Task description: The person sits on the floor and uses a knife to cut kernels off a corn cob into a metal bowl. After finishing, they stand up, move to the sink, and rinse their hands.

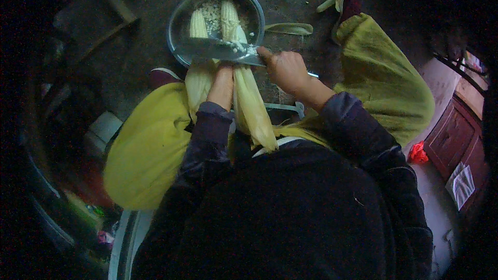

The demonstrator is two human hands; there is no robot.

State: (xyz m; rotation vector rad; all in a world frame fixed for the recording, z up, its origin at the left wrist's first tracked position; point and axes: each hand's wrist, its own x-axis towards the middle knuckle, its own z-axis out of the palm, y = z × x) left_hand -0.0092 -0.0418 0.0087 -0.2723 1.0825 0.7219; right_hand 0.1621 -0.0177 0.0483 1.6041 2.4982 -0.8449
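My right hand (288, 71) is closed around the handle of a wide-bladed cleaver (212, 50), which lies level across the near side of a round metal basin (176, 10). White bits cling to the blade near my knuckles. Under the blade, my left hand (224, 67) grips the lower end of an ear of corn (229, 14) whose tip points into the basin; the blade hides most of the fingers. A second ear of corn (197, 25) leans beside it on the left. Peeled-back husks (254, 105) hang down on both sides of my left wrist.
Loose kernels (210, 14) lie in the basin. A strip of husk (290, 29) is on the dark floor to its right. My yellow-green trouser legs (145, 150) flank the work. A wooden frame (115, 1) stands at far left, and a red bag (418, 153) lies by a brown panel (452, 134) at right.
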